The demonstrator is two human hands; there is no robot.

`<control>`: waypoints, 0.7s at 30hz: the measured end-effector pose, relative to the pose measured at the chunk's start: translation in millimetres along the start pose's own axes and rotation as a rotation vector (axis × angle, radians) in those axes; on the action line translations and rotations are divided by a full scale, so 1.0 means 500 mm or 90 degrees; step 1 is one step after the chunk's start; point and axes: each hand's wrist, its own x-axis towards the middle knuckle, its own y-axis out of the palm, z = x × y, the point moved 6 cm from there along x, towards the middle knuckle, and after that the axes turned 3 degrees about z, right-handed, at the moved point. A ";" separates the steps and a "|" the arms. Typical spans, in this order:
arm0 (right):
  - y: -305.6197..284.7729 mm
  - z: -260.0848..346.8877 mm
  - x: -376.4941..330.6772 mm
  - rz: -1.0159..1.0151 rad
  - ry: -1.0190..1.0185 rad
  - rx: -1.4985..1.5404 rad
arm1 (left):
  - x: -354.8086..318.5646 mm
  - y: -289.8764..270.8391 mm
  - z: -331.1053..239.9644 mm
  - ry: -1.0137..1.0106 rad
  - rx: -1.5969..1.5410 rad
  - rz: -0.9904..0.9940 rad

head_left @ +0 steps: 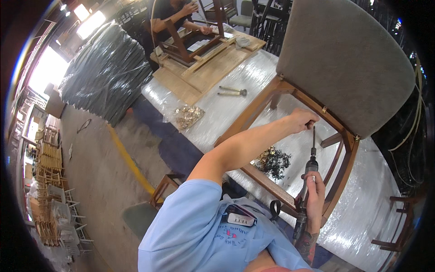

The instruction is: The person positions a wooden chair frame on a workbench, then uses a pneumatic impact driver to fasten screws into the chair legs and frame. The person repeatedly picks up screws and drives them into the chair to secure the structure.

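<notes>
Head view: around my work, the plastic-wrapped desk (362,190) carries a good deal. A heap of black fasteners (276,164) lies inside the wooden chair frame (248,114), with brass-coloured pieces (263,157) just beside it. Farther to the left sit a clear bag of brass-coloured parts (189,117) and a tool with two pale handles (231,92). Beyond these, wooden boards (222,67) lie under another chair frame (181,45), where a co-worker's hand (206,30) rests. A tall plastic-wrapped stack (104,68) stands on the floor (97,140) to the left.

Several things crowd my reach: the grey upholstered panel (346,68) rises along the far side of the frame, the near rail runs between me and the fasteners, and my left forearm crosses over the frame's opening.

My right fingers (320,182) wrap around the power driver (311,167), which I hold above the right part of the frame. Its long axis runs away from my body, leaning slightly right, and its bit points toward the metal bracket (324,109) at the panel's lower edge. My left fingers (310,119) curl inward near the bit's tip; whether they pinch anything, I cannot tell.
</notes>
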 end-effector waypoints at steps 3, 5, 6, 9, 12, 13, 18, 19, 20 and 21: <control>-0.016 -0.011 0.003 -0.031 -0.129 -0.116 | -0.011 0.015 -0.011 -0.005 0.011 -0.009; -0.002 -0.001 0.000 -0.015 -0.103 -0.077 | -0.014 0.011 -0.011 -0.008 0.008 -0.035; 0.002 0.002 -0.002 -0.024 -0.109 -0.076 | -0.009 0.006 -0.006 -0.006 0.006 -0.019; -0.005 -0.006 -0.003 -0.041 -0.106 -0.085 | -0.016 0.013 -0.008 -0.042 -0.013 0.081; -0.013 -0.024 0.003 -0.041 -0.087 -0.071 | -0.020 0.035 0.002 -0.083 -0.013 0.129; -0.015 -0.030 0.005 -0.044 -0.095 -0.071 | -0.022 0.041 0.002 -0.092 -0.018 0.145; -0.010 -0.021 0.001 -0.036 -0.083 -0.072 | -0.026 0.037 0.003 -0.104 0.046 0.144; -0.008 -0.020 0.000 -0.039 -0.086 -0.067 | -0.025 0.036 0.005 -0.112 0.049 0.148; -0.008 -0.019 -0.001 -0.043 -0.089 -0.062 | -0.023 0.035 0.007 -0.112 0.052 0.149; -0.008 -0.015 -0.001 -0.045 -0.115 -0.079 | -0.023 0.037 0.009 -0.114 0.057 0.149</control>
